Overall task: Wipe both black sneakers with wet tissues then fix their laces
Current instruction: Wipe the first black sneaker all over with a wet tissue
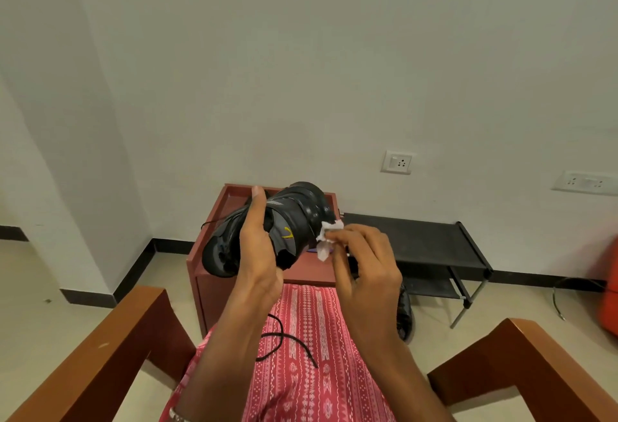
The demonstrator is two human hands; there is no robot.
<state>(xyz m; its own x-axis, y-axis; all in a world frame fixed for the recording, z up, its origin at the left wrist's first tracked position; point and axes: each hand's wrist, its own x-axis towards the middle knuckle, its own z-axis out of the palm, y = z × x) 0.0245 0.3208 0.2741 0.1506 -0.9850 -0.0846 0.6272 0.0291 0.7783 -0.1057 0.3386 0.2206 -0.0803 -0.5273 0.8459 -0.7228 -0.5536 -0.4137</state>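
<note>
At the centre of the frame, the left hand [257, 247] grips a black sneaker [267, 231] held up in the air, thumb pointing up along its side and fingers curled round the far side, out of sight. The sneaker is tilted, one end toward the lower left and the other toward the upper right, with a small yellow mark showing on its grey side panel. Just right of it, the right hand [364, 264] pinches a crumpled white tissue [326, 237] between its fingertips and presses it against the upper right end of the sneaker.

Behind the sneaker stands a reddish-brown counter [314, 271] with a raised rim; a small purple thing lies on it under the tissue, too hidden to name. Right of the counter, against the wall, is a black rack [431, 241] with two shelves on thin metal legs.

Lower in the frame, a loose black lace [284, 344] lies curled on the person's lap, which is covered in red patterned cloth [311, 371]. A second black sneaker [404, 314] shows partly on the floor beside the right forearm, below the rack. Brown wooden armrests [110, 348] run along the lower left and lower right corners. A white socket [397, 162] sits on the wall above the rack, and another at the right edge.
</note>
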